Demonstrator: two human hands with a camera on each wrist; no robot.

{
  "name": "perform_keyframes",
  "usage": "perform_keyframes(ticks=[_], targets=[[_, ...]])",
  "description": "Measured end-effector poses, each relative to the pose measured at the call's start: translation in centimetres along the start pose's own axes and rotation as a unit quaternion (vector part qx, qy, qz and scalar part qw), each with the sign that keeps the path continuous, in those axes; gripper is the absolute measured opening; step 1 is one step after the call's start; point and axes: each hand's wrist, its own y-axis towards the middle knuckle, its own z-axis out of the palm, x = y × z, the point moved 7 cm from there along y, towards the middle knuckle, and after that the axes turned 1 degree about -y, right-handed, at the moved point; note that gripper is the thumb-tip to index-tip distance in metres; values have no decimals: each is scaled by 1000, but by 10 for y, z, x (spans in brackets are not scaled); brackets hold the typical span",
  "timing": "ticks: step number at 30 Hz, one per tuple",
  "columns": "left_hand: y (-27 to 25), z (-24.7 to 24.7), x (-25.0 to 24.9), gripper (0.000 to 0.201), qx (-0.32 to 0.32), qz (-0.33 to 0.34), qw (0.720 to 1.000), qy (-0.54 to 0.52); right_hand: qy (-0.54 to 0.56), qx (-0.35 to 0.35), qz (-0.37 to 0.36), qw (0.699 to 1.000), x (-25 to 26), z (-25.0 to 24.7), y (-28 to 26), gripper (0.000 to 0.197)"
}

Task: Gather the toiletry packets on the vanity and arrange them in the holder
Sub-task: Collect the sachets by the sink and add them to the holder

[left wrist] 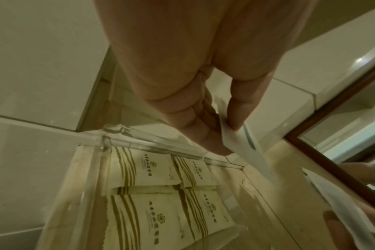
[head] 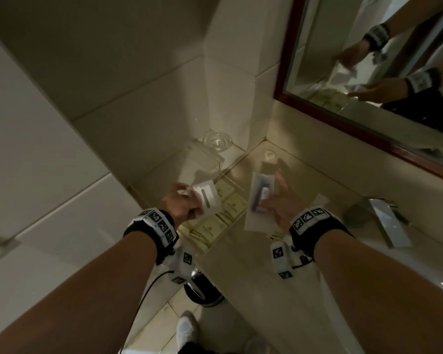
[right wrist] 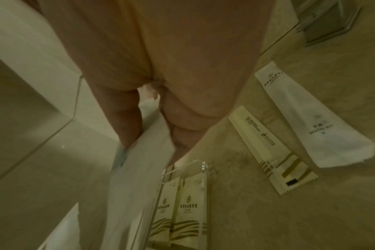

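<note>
In the head view my left hand pinches a small white packet above the clear acrylic holder. The left wrist view shows thumb and fingers gripping that packet over the holder's rim. Several cream packets with gold stripes lie inside. My right hand grips a long white packet just right of the holder. On the vanity counter beside it lie a cream stick packet and a white dental kit packet.
A glass dish sits in the back corner behind the holder. A small white cap stands by the wall. The chrome faucet is at the right, with the wood-framed mirror above. A bin stands on the floor below.
</note>
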Motion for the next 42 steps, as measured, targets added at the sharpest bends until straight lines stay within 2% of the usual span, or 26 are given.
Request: perform_keyframes(ticks=[2,3,7,12,14,18,22,26,31,36,38,42], targets=[[7,2,-4,56,27,2,999,19,-35,-30,-2,999,0,-1,0,94],[9,3,-7,56,39,3,999,29,-48,-38,-3,998,-1,-1,1,91],[20,-1,-13,37,48,5,997,62,-34,-80,6,996,-8,3,6,73],[31,-6,-14,25,60,-13,997,43,-180,-191,-1,965,-6,3,4,36],[35,-6,-11,21,65,-17,997,31,-206,-230,-7,951,-5,1,2,26],[41,-7,-5,8,77,-27,996,21,-208,-266,-34,941,-7,-1,1,27],[42,-6,-4,9,97,-24,994,34,-162,-290,-27,943,-12,-3,2,19],[42,-5,-2,8,100,-20,993,55,-88,-280,14,956,-23,-6,2,10],[48,-2,10,2,99,-34,990,92,-47,-259,33,964,-30,-12,-4,11],[51,10,19,11,104,-35,988,113,-1,-249,20,968,-37,-20,-9,2],[53,15,21,12,105,-39,987,116,13,-252,20,967,-41,-25,-9,9],[53,28,25,9,129,-48,981,134,30,-265,23,963,-49,-36,-11,9]])
